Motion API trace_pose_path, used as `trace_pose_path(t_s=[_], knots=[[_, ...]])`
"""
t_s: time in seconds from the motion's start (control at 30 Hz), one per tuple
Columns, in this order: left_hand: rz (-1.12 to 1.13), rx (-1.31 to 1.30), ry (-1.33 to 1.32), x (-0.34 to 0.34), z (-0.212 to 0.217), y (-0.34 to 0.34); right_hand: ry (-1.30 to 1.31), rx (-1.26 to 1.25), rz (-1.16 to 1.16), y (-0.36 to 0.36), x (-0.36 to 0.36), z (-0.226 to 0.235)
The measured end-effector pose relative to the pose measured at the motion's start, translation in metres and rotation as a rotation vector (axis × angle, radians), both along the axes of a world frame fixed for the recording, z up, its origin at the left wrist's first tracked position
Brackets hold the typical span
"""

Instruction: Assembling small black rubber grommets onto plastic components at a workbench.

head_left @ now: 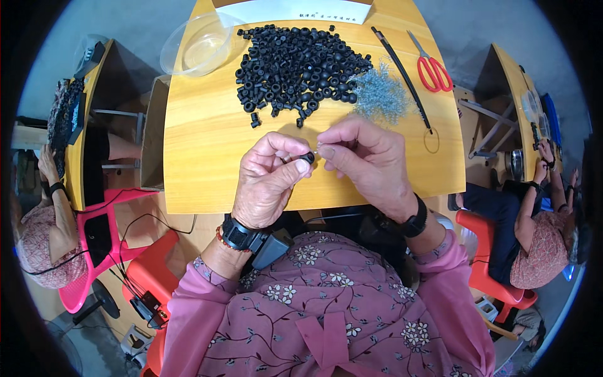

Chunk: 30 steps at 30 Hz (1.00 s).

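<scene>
Near the front of the wooden table, my left hand [264, 182] is closed, pinching a small black ring-shaped part [308, 158] between thumb and fingers. Close beside it, my right hand [374, 163] has thumb and forefinger pressed together at the part's right side. Whatever they pinch is too small to make out. Beyond my hands lies a large heap of similar black parts [295, 69], some round and some tube-like. Against its right side rests a loose pile of tiny silvery, bluish pieces [381, 94].
A clear plastic bowl [200, 53] stands at the far left of the table [201, 138], and a white box [295, 11] at the back. To the right lie a slim black stick [402, 74], red-handled scissors [434, 72] and a thin loop [431, 141]. Other people sit at tables on both sides.
</scene>
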<state>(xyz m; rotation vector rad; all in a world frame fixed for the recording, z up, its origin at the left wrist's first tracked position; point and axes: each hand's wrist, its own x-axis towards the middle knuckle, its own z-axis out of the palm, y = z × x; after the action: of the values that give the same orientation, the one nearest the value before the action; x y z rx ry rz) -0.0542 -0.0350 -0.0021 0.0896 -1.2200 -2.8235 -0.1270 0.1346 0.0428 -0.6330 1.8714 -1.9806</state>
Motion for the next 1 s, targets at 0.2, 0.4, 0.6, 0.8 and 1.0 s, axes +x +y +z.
trace_pose_path(t_s=[0.2, 0.4, 0.6, 0.8, 1.0], knots=[[-0.023, -0.034, -0.03, -0.001, 0.0, 0.0, 0.182, 0.015, -0.009, -0.002, -0.003, -0.009], [-0.005, -0.042, -0.014, -0.001, -0.001, 0.003, 0.29, 0.03, -0.03, -0.002, -0.003, -0.012], [0.01, -0.057, -0.016, -0.001, 0.001, 0.003, 0.385, 0.051, -0.034, -0.001, -0.003, -0.012], [-0.003, -0.049, -0.01, -0.003, -0.001, 0.003, 0.333, 0.06, -0.021, 0.001, -0.002, -0.014], [0.04, -0.024, -0.023, -0.002, 0.003, 0.006, 0.427, 0.083, 0.025, 0.001, -0.003, -0.014]])
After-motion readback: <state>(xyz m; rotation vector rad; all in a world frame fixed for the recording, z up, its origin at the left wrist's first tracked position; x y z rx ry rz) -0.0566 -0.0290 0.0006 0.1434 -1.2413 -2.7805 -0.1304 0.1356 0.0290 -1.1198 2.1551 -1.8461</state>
